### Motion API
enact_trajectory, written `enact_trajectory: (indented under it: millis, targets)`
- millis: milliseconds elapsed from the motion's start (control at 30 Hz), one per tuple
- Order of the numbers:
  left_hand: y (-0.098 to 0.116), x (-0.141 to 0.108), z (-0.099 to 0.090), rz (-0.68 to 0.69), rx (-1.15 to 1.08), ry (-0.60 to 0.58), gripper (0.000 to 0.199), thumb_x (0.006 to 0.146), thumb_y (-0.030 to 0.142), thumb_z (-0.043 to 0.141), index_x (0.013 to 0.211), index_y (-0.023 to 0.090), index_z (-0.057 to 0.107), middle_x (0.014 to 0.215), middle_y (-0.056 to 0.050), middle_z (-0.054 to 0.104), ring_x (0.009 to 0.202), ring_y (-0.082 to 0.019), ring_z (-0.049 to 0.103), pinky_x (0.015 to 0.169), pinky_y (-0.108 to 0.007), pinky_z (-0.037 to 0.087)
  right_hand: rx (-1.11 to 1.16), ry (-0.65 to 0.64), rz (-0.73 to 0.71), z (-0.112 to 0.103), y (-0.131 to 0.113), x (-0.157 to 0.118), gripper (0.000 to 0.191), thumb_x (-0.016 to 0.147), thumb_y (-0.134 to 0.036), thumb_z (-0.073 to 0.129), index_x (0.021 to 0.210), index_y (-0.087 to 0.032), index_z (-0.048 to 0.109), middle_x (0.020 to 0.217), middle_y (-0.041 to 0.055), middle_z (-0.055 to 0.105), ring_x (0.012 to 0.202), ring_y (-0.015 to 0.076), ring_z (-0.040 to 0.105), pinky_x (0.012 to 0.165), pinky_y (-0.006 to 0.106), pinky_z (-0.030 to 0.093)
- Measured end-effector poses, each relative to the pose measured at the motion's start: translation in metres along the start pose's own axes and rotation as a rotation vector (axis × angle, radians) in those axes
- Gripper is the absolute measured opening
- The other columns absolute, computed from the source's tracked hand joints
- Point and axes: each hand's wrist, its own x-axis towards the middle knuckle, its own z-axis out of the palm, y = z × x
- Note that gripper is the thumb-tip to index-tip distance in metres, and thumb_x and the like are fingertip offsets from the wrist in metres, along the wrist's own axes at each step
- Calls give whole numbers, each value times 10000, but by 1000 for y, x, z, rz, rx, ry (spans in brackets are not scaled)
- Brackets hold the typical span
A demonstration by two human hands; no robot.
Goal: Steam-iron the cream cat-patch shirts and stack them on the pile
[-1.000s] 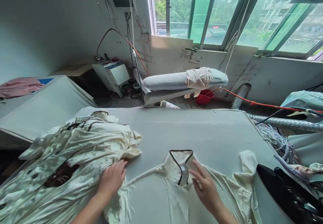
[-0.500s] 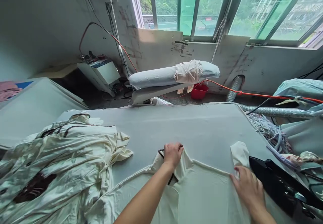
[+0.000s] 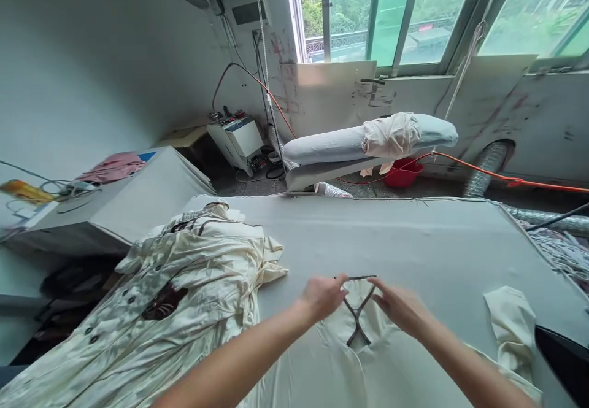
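A cream garment (image 3: pixel 391 371) with dark trim round its neck opening lies on the pale padded table (image 3: pixel 414 236). My left hand (image 3: pixel 324 296) pinches the left side of the collar, fingers closed on the trimmed edge. On the opposite side of the neck, my right hand (image 3: pixel 398 304) grips the collar edge between thumb and fingers. Dark trim stretches between both hands and crosses below them. A sleeve end (image 3: pixel 510 325) rests at the right, beside the black iron (image 3: pixel 564 359), which is partly cut off by the frame.
Crumpled cream garments (image 3: pixel 197 285) with dark patterns are heaped at the left. Beyond the table's back edge stands a padded ironing arm (image 3: pixel 326 146) with cloth round it. A red basin (image 3: pixel 402 173) sits on the floor, and an orange hose (image 3: pixel 483 170) runs past it.
My right hand has left the garment's right side near the iron and taken hold of the collar. My left hand remains at the collar. The view has turned left.
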Motion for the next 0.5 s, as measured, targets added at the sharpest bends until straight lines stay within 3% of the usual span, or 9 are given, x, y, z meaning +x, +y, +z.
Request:
enact_trajectory:
  millis: [100, 167, 200, 267, 333, 367, 433, 500]
  targets:
    - [41, 17, 1, -213, -64, -244, 614, 799, 686, 582, 1068, 146, 697, 965, -181, 719, 966, -354, 686, 797, -405, 516, 95, -96, 119, 8, -24, 16, 360, 939, -499, 456, 893, -214, 672, 622, 30, 636, 585, 170, 607, 553, 242, 366]
    - [40, 6, 21, -306, -153, -218, 445, 821, 590, 576, 837, 160, 690, 894, -151, 713, 917, -325, 688, 771, -370, 502, 152, -61, 188, 26, -27, 7, 360, 942, -436, 435, 720, -187, 572, 557, 14, 584, 512, 139, 555, 519, 229, 361]
    - [32, -5, 33, -318, -230, -130, 354, 851, 498, 548, 778, 169, 658, 852, -119, 703, 872, -283, 685, 760, -340, 493, 172, -22, 230, 37, -26, -3, 322, 945, -382, 410, 724, -185, 537, 600, 19, 600, 550, 136, 569, 546, 227, 392]
    - [6, -36, 60, -324, -436, 152, 251, 884, 389, 484, 819, 184, 614, 821, -61, 675, 799, -206, 661, 742, -287, 483, 191, 163, 311, 58, -17, -32, 230, 945, -313, 375, 813, -183, 510, 770, 50, 644, 695, 146, 609, 654, 239, 457]
    - [-22, -74, 81, -312, -597, 400, 242, 891, 373, 458, 981, 197, 597, 820, -24, 647, 754, -170, 636, 719, -264, 488, 139, 446, 339, 73, -5, -65, 214, 958, -316, 365, 966, -178, 528, 928, 77, 654, 814, 171, 630, 717, 269, 480]
    - [-33, -91, 87, -286, -603, 445, 242, 874, 344, 471, 1028, 204, 595, 810, -13, 636, 738, -167, 627, 706, -265, 489, 67, 572, 318, 77, 2, -80, 233, 957, -295, 370, 1073, -179, 535, 995, 83, 656, 866, 185, 638, 733, 284, 484]
    - [-45, -118, 90, -171, -468, 418, 240, 803, 204, 492, 998, 226, 631, 818, -11, 633, 773, -179, 624, 740, -289, 485, -153, 721, 226, 79, 13, -105, 372, 919, -178, 383, 1266, -205, 510, 1110, 79, 655, 966, 208, 635, 772, 315, 477]
    - [-41, -128, 86, 8, -278, 374, 357, 743, 85, 490, 1002, 246, 675, 954, -29, 666, 940, -206, 624, 871, -336, 462, -342, 704, 80, 76, 18, -118, 528, 874, -70, 374, 1369, -223, 482, 1211, 75, 636, 1078, 221, 602, 882, 350, 452]
